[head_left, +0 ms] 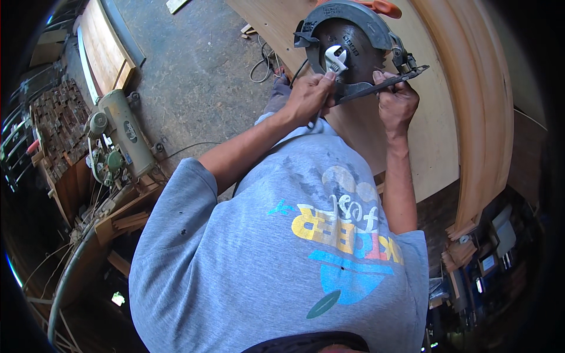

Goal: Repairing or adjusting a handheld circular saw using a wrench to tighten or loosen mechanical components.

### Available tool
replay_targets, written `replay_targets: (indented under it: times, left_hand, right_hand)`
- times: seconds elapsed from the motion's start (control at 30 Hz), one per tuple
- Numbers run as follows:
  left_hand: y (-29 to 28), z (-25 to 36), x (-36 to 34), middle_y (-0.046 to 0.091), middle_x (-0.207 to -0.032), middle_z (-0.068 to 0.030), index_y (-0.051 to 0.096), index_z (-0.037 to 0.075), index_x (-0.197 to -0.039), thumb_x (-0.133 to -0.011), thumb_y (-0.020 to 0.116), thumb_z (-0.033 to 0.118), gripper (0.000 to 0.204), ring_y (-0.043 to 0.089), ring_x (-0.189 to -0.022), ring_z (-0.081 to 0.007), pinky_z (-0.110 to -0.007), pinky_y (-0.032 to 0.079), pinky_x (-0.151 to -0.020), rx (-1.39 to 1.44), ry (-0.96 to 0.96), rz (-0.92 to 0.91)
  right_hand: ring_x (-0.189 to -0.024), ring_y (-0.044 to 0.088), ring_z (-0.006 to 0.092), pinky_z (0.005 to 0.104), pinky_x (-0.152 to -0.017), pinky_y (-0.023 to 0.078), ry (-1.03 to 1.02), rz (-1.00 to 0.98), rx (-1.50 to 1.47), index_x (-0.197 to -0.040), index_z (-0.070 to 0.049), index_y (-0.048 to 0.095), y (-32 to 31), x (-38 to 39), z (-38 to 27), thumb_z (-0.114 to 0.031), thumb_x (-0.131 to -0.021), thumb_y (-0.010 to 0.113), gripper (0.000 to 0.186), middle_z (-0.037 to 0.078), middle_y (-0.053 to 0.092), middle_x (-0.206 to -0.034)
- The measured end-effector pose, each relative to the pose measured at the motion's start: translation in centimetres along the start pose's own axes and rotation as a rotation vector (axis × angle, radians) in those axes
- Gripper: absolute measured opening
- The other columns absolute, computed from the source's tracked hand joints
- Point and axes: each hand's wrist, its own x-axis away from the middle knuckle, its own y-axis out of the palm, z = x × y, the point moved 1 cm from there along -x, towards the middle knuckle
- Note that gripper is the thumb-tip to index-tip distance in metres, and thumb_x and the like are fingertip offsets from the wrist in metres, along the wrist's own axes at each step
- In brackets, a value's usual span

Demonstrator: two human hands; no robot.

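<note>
A circular saw with a dark upper guard and orange housing is tipped so that its round blade faces me. An adjustable wrench has its jaws at the middle of the blade, over the centre bolt; the bolt itself is mostly hidden. My left hand is closed round the wrench's handle, whose end pokes out below the fingers. With thumb and fingers, my right hand grips the saw's flat base plate at its near edge, close to the blade.
Under the saw lies a pale wooden board, with long curved wooden pieces to its right. At left stand an air compressor and a stack of wooden blocks. A cable loops on the stained floor. Plywood lies farther off.
</note>
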Motion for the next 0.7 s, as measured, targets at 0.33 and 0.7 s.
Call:
replay_targets:
  times: [0.33, 0.7]
  left_hand:
    - [-1.1, -0.2, 0.1, 0.054, -0.06, -0.0034, 0.06, 0.005, -0.081, -0.103, 0.053, 0.04, 0.042, 0.047, -0.047, -0.0101, -0.023, 0.039, -0.044, 0.059, 0.026, -0.004]
    - [-4.5, -2.8, -2.0, 0.05, -0.058, -0.0024, 0.061, 0.001, -0.073, -0.101, 0.054, 0.037, 0.046, 0.046, -0.053, -0.0131, -0.027, 0.037, -0.049, -0.305, 0.353, 0.074]
  right_hand:
    - [-0.059, 0.042, 0.008, 0.0231, -0.056, 0.037, 0.015, 0.0, -0.027, -0.085, 0.001, 0.073, 0.0, 0.2, 0.1, -0.009, -0.087, 0.075, 0.011, -0.006, 0.052, -0.063]
    - [-0.058, 0.047, 0.0077, 0.0217, -0.055, 0.04, 0.029, -0.031, -0.023, -0.088, 0.001, 0.075, -0.1, 0.0, -1.1, -0.008, -0.086, 0.075, 0.009, -0.004, 0.06, -0.065]
